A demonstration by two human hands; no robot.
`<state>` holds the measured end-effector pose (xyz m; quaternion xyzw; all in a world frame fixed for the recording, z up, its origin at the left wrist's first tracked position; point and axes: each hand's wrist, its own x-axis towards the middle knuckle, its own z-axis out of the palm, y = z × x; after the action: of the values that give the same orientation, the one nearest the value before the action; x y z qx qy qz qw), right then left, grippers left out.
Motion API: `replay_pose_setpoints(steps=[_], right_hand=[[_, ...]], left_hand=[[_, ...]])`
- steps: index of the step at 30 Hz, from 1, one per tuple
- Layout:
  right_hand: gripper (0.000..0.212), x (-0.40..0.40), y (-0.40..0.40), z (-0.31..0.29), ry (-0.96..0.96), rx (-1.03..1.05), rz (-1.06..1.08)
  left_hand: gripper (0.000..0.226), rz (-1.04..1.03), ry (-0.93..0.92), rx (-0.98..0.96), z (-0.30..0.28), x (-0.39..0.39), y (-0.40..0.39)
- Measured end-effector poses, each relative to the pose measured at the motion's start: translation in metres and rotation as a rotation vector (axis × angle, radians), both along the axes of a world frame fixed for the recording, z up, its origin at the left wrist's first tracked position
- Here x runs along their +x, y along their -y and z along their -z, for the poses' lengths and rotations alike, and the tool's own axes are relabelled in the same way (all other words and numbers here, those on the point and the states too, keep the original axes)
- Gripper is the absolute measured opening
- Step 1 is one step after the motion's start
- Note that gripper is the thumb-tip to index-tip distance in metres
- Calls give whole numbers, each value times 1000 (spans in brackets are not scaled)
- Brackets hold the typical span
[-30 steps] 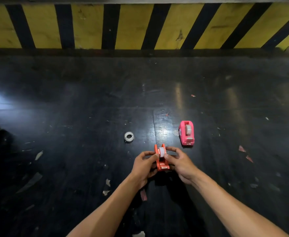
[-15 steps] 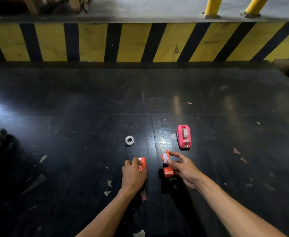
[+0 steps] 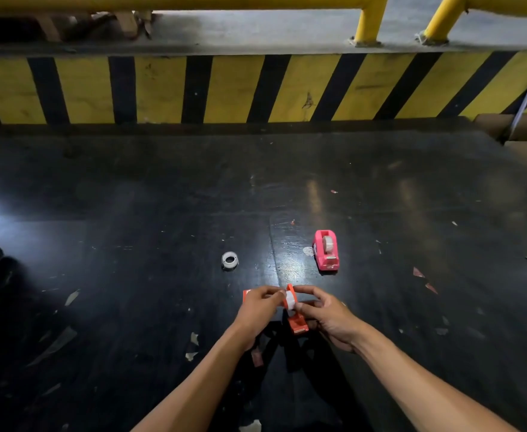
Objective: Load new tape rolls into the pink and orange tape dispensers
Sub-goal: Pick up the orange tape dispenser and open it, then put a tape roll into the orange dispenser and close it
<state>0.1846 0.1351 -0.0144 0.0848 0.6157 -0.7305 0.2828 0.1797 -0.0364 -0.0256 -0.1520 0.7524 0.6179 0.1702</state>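
Observation:
The orange tape dispenser (image 3: 298, 324) stands on the black floor with a white tape roll (image 3: 290, 300) in its open half. My right hand (image 3: 324, 316) grips it from the right. My left hand (image 3: 256, 310) holds a separate orange dispenser piece (image 3: 246, 294), and its fingertips touch the white roll. The pink tape dispenser (image 3: 327, 249) stands apart at the upper right with a grey roll in it. A loose whitish tape ring (image 3: 230, 260) lies flat to the left, untouched.
The black shiny floor (image 3: 131, 244) is littered with small tape and paper scraps (image 3: 193, 346). A yellow-and-black striped curb (image 3: 225, 88) with a yellow railing runs along the far side. Cardboard (image 3: 524, 132) sits at the far right.
My left hand, which had pulled away to the left with the orange piece, has come back to the dispenser and now touches the roll. The view has tilted up.

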Motion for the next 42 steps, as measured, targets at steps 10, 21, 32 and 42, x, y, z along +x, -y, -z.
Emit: replay_pose_setpoints(steps=[10,21,32,42], right_hand=[[41,-4,-9,10,10,-8,65],[35,-16,-38,12,38,-12,336],[35,-15,-72,14,34,-27,487],[33,-23,-49,11,38,23,347]], left_hand=[[10,-112,-22,122,7,1,-4],[26,574,-435,-973,37,-2,-8],[39,332,-519,-959,31,-21,-5],[69,276,-84,-843,34,-103,73]])
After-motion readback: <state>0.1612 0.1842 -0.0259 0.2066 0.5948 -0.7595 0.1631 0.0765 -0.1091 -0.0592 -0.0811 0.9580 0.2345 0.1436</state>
